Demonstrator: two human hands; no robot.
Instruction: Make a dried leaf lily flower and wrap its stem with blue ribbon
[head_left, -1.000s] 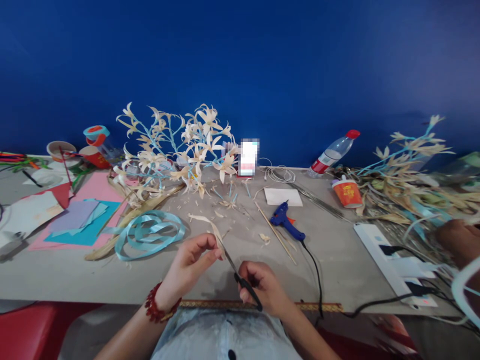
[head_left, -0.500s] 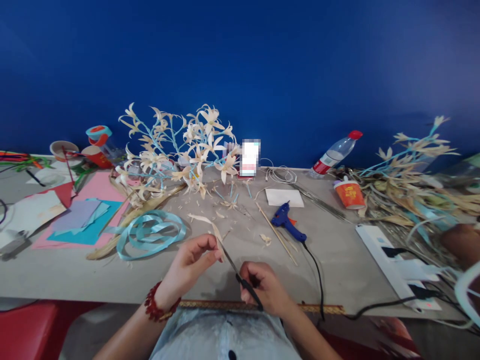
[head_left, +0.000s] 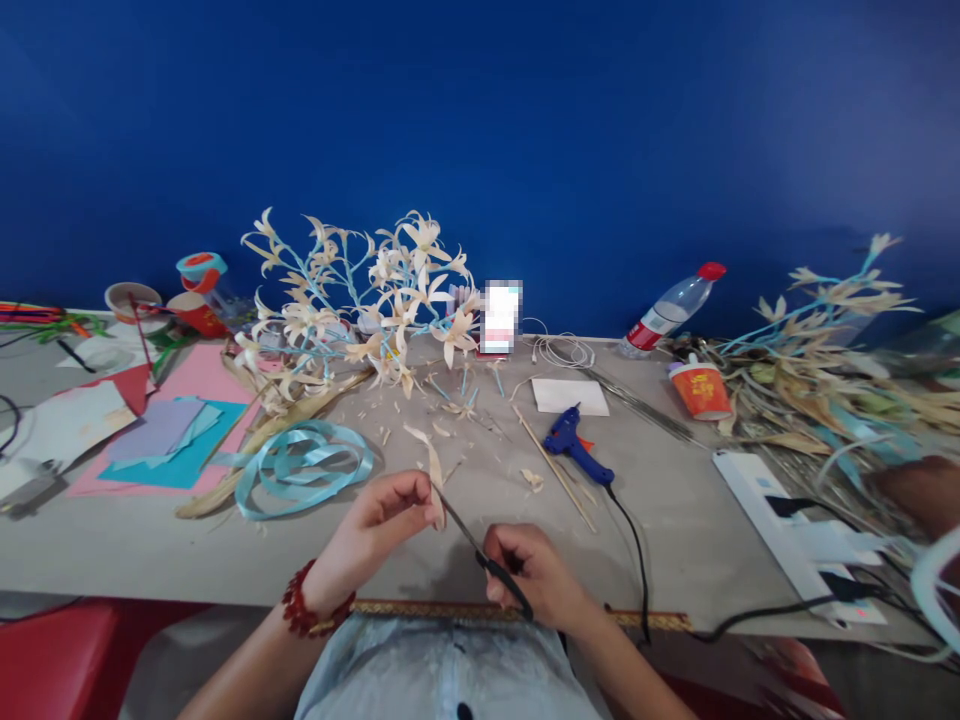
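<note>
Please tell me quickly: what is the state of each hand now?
Left hand: closed, pinching a pale curved strip.
Right hand: closed, holding black-handled scissors.

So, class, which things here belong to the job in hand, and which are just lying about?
In the job:
- scissors, in the right hand
- pale strip, pinched by the left hand

Apparently lying about, untouched:
- blue glue gun
- light-blue ribbon
- red-capped bottle
- orange cup
</note>
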